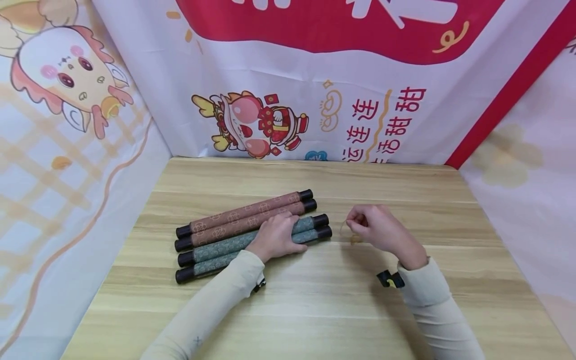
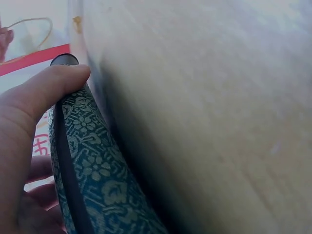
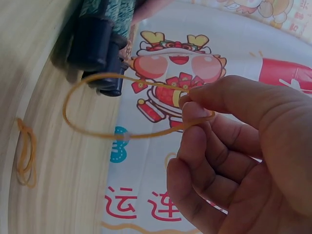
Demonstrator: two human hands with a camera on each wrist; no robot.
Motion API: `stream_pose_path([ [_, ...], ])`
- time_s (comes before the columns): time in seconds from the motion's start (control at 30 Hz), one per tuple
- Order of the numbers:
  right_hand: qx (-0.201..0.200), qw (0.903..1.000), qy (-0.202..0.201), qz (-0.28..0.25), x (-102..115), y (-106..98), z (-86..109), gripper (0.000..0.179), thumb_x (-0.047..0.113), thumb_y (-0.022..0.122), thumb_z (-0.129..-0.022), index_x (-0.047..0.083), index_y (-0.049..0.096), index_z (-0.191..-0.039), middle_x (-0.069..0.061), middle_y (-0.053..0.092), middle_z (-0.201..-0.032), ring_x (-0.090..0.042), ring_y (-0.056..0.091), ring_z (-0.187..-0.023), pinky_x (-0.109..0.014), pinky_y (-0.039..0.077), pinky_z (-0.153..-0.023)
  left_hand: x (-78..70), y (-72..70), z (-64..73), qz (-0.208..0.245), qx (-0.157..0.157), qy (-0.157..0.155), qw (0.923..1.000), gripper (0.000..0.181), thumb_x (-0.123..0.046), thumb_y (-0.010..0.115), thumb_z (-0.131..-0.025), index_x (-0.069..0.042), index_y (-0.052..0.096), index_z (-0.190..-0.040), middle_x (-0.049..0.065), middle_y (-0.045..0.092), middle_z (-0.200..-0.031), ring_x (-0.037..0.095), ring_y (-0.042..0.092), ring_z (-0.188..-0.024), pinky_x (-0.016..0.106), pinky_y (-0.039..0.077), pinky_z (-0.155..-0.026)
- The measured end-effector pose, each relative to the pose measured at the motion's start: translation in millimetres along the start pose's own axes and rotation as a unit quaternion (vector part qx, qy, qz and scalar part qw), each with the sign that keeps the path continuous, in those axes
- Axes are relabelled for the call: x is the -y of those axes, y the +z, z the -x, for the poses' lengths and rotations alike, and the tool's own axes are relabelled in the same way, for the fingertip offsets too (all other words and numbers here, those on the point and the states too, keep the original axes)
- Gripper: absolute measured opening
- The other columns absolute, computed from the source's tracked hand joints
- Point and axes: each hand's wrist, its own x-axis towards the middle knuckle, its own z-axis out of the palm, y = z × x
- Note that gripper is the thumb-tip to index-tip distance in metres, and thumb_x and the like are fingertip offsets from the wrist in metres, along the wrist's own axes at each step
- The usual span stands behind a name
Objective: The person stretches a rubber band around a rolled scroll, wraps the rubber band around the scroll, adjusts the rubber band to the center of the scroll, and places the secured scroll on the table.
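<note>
Looking down, surface: pale wood-grain table (image 1: 324, 310).
Head view, room: cloth (image 1: 310, 70) hangs behind the table and at both sides, printed with cartoon figures and red lettering.
Head view, rolls: two brown rolls (image 1: 245, 212) and two green rolls (image 1: 225, 246) lie side by side at a slant, left of the table's middle, with black ends.
Head view, hands: left hand (image 1: 277, 235) lies over the green rolls, back up; right hand (image 1: 380, 227) is just right of the black ends, fingertips together.
Left wrist view, grip: clasping the green rolls, thumb bent over one near its black end, other fingers behind.
Right wrist view, table: spare bands (image 3: 25, 134) lie on the wood.
Right wrist view, grip: thumb and fingertips pinch a band (image 3: 117, 136), its loop open toward the rolls.
</note>
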Motion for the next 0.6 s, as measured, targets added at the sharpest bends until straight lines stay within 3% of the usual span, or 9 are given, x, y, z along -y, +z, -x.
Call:
stream_pose_path([
  [0.27, -0.005, 1.0, 0.001, -0.003, -7, 1, -4.0, 0.009, 0.014, 0.069, -0.101, 0.011, 0.075, -0.095, 0.001, 0.069, -0.08, -0.012, 0.059, -0.07, -0.026, 0.052, -0.061, -5.2, -10.0, 6.8, 0.035, -0.002, 0.003, 0.9994, 0.084, -0.052, 0.092, -0.076, -0.004, 0.066, -0.139, 0.012, 0.072, -0.13, 0.031, 0.07, -0.118, 0.051, 0.058, -0.101],
  [0.6, -0.01, 0.9999, 0.001, 0.011, -9, 5, -9.6, 0.01, 0.012, 0.067, -0.1, 0.009, 0.076, -0.096, 0.0, 0.07, -0.081, -0.012, 0.061, -0.072, -0.026, 0.053, -0.064, -17.9, -23.4, 22.2, 0.076, 0.0, 0.032, 0.9966, 0.083, -0.046, 0.094, -0.075, -0.004, 0.065, -0.141, 0.013, 0.071, -0.13, 0.029, 0.07, -0.116, 0.051, 0.057, -0.101],
])
